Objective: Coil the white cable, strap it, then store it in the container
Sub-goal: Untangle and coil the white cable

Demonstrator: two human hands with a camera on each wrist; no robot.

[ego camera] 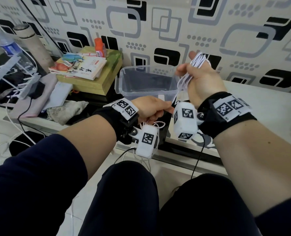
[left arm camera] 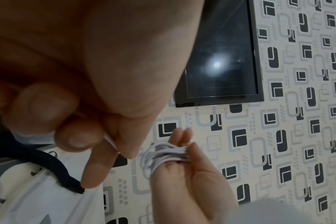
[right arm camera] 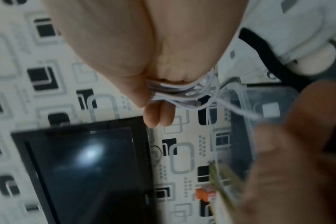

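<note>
Head view, nearest us: our left hand [ego camera: 151, 108] pinches the loose tail of the white cable [ego camera: 195, 63], while our right hand [ego camera: 201, 82] keeps the coils wound round its fingers, thumb clamping them. We judge it light, limp and springy, best taken across the bundled middle. Beyond stands the clear container [ego camera: 124, 79], with books [ego camera: 83, 67] far left.

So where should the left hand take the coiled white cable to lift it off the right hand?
Pinch the coiled white cable at the bunched turns crossing the right hand fingers, coming from the fingertip side: the loops encircle those fingers, so probably slide off that way.
</note>
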